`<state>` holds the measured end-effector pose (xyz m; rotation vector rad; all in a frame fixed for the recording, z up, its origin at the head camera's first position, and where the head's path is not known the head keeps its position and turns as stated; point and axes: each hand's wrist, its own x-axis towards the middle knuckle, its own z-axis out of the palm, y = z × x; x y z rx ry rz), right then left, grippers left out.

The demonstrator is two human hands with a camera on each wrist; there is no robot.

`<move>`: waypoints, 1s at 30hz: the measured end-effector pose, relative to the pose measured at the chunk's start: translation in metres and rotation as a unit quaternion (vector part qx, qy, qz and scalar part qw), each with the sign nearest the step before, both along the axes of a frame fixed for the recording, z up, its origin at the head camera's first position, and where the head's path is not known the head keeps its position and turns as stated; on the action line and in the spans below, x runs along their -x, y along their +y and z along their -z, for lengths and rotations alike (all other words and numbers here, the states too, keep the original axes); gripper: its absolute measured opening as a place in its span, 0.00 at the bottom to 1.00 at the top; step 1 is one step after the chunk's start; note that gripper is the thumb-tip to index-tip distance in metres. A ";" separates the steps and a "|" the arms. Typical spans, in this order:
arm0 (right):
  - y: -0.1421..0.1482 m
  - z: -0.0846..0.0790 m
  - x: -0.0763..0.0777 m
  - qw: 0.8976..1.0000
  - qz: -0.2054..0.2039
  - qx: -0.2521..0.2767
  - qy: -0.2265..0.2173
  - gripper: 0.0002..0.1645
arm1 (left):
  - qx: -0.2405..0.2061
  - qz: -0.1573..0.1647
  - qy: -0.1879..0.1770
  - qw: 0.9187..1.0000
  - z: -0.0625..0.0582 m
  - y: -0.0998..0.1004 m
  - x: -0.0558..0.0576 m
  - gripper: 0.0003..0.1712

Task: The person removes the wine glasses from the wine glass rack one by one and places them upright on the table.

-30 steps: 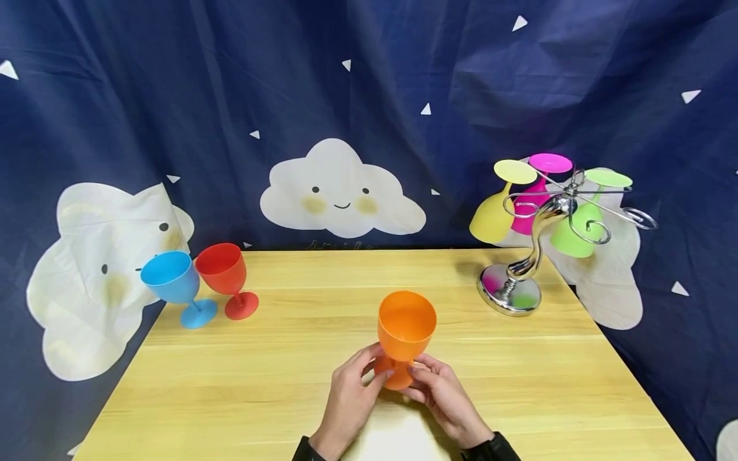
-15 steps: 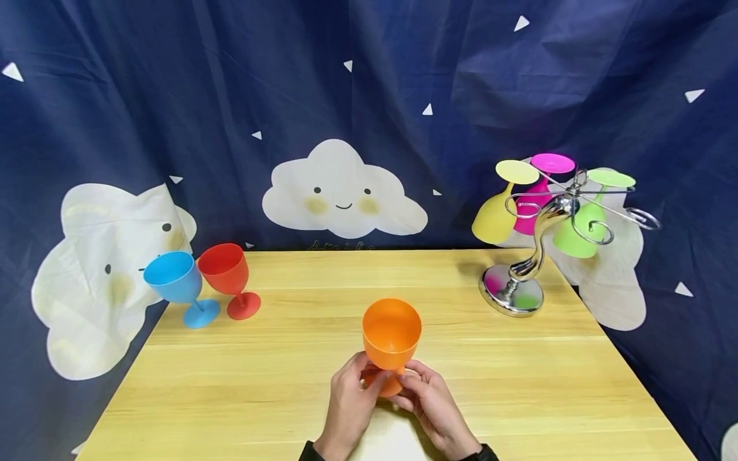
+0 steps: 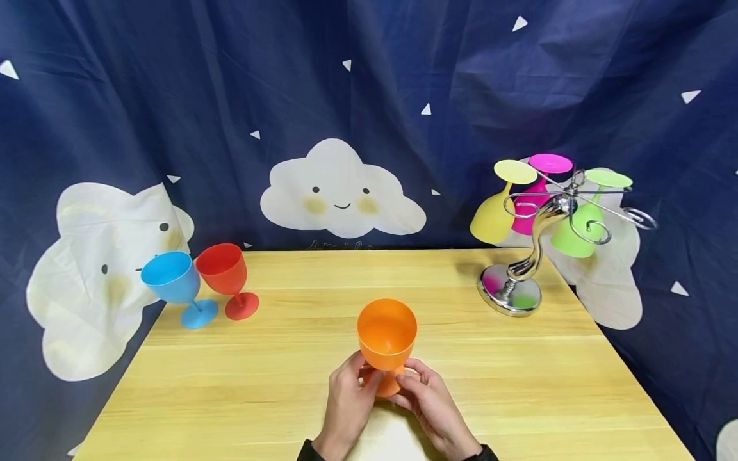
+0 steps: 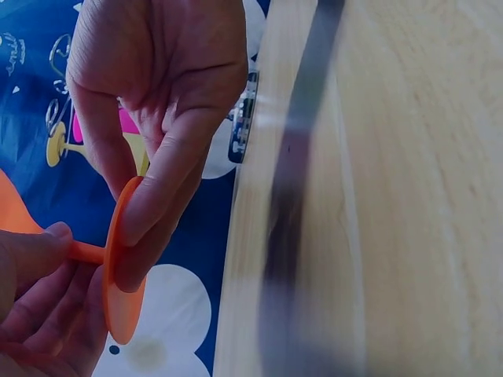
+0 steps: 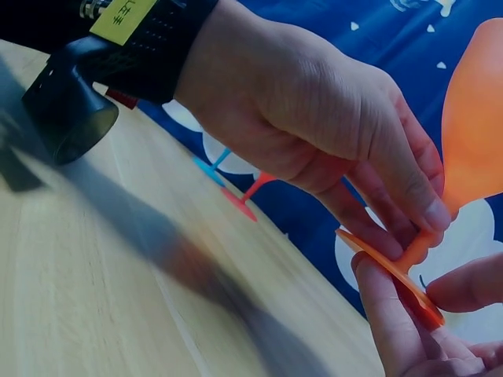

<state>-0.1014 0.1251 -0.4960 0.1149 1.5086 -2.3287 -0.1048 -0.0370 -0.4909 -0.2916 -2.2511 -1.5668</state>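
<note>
Both hands hold an orange plastic goblet (image 3: 387, 333), bowl facing up, near the front middle of the table. My left hand (image 3: 348, 400) pinches its stem; in the right wrist view that hand (image 5: 306, 110) has its thumb along the stem just under the bowl. With my right hand (image 3: 431, 404) I grip the round foot (image 4: 124, 267), fingers flat beneath it and thumb on its upper side. The foot is clear of the tabletop in both wrist views. In the left wrist view most of the bowl is cut off.
A blue goblet (image 3: 172, 278) and a red goblet (image 3: 222, 269) stand upright at the back left. At the back right, a chrome rack (image 3: 539, 240) carries yellow (image 3: 492, 218), magenta (image 3: 550, 164) and green (image 3: 573, 237) goblets upside down. A blue curtain (image 3: 369, 96) hangs behind the table (image 3: 230, 384).
Both hands have carried the orange goblet a little to the left and towards me. The grip on stem and foot looks much the same, and the other goblets have not moved.
</note>
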 end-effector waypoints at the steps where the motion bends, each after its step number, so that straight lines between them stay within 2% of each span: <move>1: 0.000 -0.001 0.000 1.000 -0.002 -0.009 0.005 0.25 | 0.002 -0.004 0.005 1.000 -0.001 -0.001 0.000 0.17; 5: 0.003 -0.008 0.002 0.997 0.006 -0.069 0.036 0.31 | 0.003 -0.016 0.034 0.999 -0.005 -0.004 0.002 0.16; 7: 0.005 -0.012 0.003 0.992 0.022 -0.105 0.068 0.32 | -0.003 -0.021 0.038 0.999 -0.007 -0.007 0.004 0.16; 9: 0.009 -0.015 0.004 0.980 0.048 -0.156 0.113 0.30 | -0.005 -0.026 0.039 0.999 -0.008 -0.010 0.005 0.16; 10: 0.011 -0.017 0.004 0.969 0.063 -0.191 0.141 0.29 | -0.006 -0.029 0.036 0.999 -0.008 -0.012 0.006 0.16; 11: 0.014 -0.019 0.005 0.955 0.079 -0.228 0.173 0.28 | -0.007 -0.032 0.033 0.999 -0.008 -0.014 0.006 0.16; 12: 0.017 -0.020 0.004 0.934 0.091 -0.273 0.212 0.27 | -0.006 -0.036 0.030 0.999 -0.008 -0.017 0.007 0.15; 13: 0.021 -0.021 0.005 0.907 0.104 -0.321 0.250 0.27 | -0.006 -0.039 0.026 0.999 -0.007 -0.019 0.007 0.15; 14: 0.025 -0.023 0.005 0.876 0.118 -0.374 0.282 0.28 | -0.005 -0.044 0.022 0.999 -0.007 -0.022 0.007 0.14; 16: 0.033 -0.025 0.005 0.803 0.136 -0.469 0.341 0.30 | -0.005 -0.052 0.011 0.999 -0.006 -0.029 0.009 0.14; 18: 0.042 -0.026 0.005 0.731 0.142 -0.542 0.390 0.33 | -0.004 -0.061 0.002 0.998 -0.006 -0.037 0.011 0.13; 19: 0.046 -0.026 0.005 0.699 0.143 -0.571 0.406 0.34 | -0.001 -0.067 -0.003 0.998 -0.006 -0.041 0.012 0.13; 21: 0.054 -0.026 0.006 0.648 0.138 -0.614 0.429 0.37 | 0.008 -0.081 -0.007 0.997 -0.005 -0.049 0.014 0.13; 22: 0.058 -0.025 0.006 0.629 0.134 -0.629 0.438 0.38 | 0.014 -0.088 -0.010 0.996 -0.005 -0.053 0.014 0.13; 23: 0.061 -0.024 0.006 0.614 0.131 -0.640 0.443 0.39 | 0.023 -0.096 -0.013 0.995 -0.005 -0.056 0.015 0.12; 25: 0.067 -0.021 0.006 0.597 0.124 -0.654 0.447 0.39 | 0.040 -0.109 -0.018 0.993 -0.003 -0.063 0.017 0.11; 28: 0.072 -0.017 0.004 0.592 0.117 -0.664 0.442 0.38 | 0.065 -0.122 -0.028 0.990 0.001 -0.071 0.019 0.09; 30: 0.074 -0.014 0.002 0.593 0.117 -0.664 0.441 0.38 | 0.077 -0.129 -0.035 0.988 0.006 -0.077 0.020 0.08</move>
